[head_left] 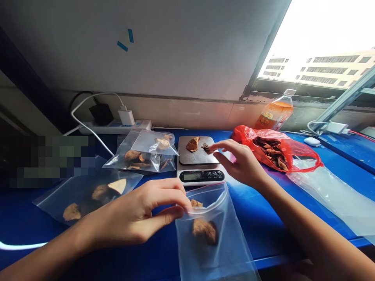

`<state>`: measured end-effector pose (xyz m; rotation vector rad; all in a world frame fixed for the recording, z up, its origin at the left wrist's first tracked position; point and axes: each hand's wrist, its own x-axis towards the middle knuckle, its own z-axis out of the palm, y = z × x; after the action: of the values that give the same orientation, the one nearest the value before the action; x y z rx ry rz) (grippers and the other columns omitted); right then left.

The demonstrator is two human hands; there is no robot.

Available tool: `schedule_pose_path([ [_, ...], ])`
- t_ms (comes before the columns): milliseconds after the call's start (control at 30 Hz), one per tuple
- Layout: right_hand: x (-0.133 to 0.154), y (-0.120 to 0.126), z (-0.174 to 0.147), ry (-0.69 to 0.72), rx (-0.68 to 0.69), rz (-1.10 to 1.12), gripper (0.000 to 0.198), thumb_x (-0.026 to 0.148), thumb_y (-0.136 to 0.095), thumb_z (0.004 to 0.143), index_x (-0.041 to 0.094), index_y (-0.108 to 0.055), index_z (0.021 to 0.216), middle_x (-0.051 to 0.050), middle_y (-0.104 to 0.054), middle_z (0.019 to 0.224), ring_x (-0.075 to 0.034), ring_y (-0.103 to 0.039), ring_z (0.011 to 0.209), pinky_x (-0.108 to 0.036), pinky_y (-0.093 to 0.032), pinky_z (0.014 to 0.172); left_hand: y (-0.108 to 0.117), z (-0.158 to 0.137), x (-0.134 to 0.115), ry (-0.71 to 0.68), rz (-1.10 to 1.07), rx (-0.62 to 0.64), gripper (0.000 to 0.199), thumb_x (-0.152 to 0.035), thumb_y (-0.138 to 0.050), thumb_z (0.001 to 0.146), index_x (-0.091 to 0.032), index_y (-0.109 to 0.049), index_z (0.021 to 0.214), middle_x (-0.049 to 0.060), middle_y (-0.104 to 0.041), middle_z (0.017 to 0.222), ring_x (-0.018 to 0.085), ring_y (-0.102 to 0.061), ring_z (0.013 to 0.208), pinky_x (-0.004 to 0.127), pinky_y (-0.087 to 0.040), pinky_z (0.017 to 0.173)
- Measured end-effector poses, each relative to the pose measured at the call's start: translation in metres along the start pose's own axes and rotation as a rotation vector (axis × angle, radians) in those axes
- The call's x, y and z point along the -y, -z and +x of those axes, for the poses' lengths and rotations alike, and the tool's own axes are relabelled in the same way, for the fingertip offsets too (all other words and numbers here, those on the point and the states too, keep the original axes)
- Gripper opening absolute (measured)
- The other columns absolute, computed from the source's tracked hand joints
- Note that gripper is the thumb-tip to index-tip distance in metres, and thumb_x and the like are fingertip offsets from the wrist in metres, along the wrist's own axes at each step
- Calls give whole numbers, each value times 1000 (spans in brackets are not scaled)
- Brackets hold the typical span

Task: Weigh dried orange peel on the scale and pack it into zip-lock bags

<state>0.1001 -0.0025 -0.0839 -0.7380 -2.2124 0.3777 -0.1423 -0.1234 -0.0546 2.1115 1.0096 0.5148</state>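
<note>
One dark piece is seen on the scale at the fingers of the right hand; whether it is gripped cannot be told. Likely light and brittle, it is best pinched edgewise. The clear bag is clamped between fingers of the left hand.

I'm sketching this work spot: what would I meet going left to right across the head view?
Black power adapter → left hand → digital scale → right hand → red plastic bag of dried brown pieces → white adapter.
</note>
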Motion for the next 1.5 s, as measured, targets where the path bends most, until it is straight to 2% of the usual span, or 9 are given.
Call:
schedule_pose_path([
  [133, -31, -14, 10, 73, 23, -264, 28, 27, -64, 88, 15, -67, 114, -13, -72, 110, -28, -62, 108, -45, -49, 96, -1, 0, -1, 12, 17, 5, 18, -17, -49, 95, -21, -66, 90, 2, -63, 93, 11, -60, 76, 16, -44, 63],
  [267, -35, -19, 13, 76, 69, -306, 13, 21, -62, 88, 18, -72, 97, -10, -73, 92, -25, -63, 95, -43, -51, 89, -1, -2, -3, 18, 20, 11, 18, -19, -49, 96, -22, -66, 92, 1, -62, 95, 12, -60, 77, 17, -44, 63],
  [433, -16, -8, 10, -73, -89, 28, 12, 25, -61, 90, 17, -70, 90, -9, -75, 88, -21, -67, 83, -35, -53, 75, 0, -4, -2, 11, 35, 0, 18, -18, -49, 95, -22, -67, 91, 2, -63, 94, 11, -60, 77, 17, -43, 62],
  [633, 40, 21, -4, -153, 387, 519, 24, 35, -57, 95, 15, -67, 103, -5, -76, 83, -17, -72, 79, -29, -55, 73, 0, 0, 1, -38, 46, -34, 18, -13, -52, 93, -22, -67, 95, 1, -65, 96, 11, -62, 82, 17, -47, 71],
  [767, 51, 19, -2, -100, 347, 304, 25, 36, -60, 94, 18, -67, 109, -6, -74, 106, -16, -69, 95, -27, -53, 78, 0, -1, 1, -65, 56, -51, 18, -11, -52, 91, -21, -67, 94, 0, -65, 94, 10, -62, 81, 16, -46, 72],
  [933, 9, -13, 41, 25, 101, -85, 24, 18, -58, 90, 13, -65, 113, -13, -71, 114, -23, -65, 106, -38, -50, 92, 0, -2, 0, -40, 16, -45, 18, -12, -52, 93, -21, -68, 94, 1, -65, 96, 11, -62, 83, 18, -47, 71],
  [1133, -18, -39, 77, -33, 293, -112, 15, 16, -65, 84, 13, -70, 98, -10, -75, 97, -21, -68, 90, -36, -51, 87, 3, -3, -1, -13, -5, -44, 18, -15, -52, 93, -21, -69, 97, 3, -65, 98, 13, -62, 84, 19, -46, 66],
  [1267, 5, -18, 68, -96, 318, 171, 20, 29, -67, 84, 15, -71, 99, -6, -75, 94, -17, -68, 85, -28, -52, 75, 7, -3, 2, -2, -4, -92, 19, -16, -51, 94, -21, -69, 98, 4, -67, 99, 15, -63, 89, 24, -49, 76],
  [1500, 47, 32, 32, -25, 676, 266, 35, 45, -52, 96, 18, -73, 104, -6, -69, 103, -15, -64, 83, -25, -50, 66, 8, 3, 11, -2, 62, -219, 18, -22, -51, 94, -19, -68, 93, 3, -67, 91, 16, -63, 85, 27, -49, 79],
])
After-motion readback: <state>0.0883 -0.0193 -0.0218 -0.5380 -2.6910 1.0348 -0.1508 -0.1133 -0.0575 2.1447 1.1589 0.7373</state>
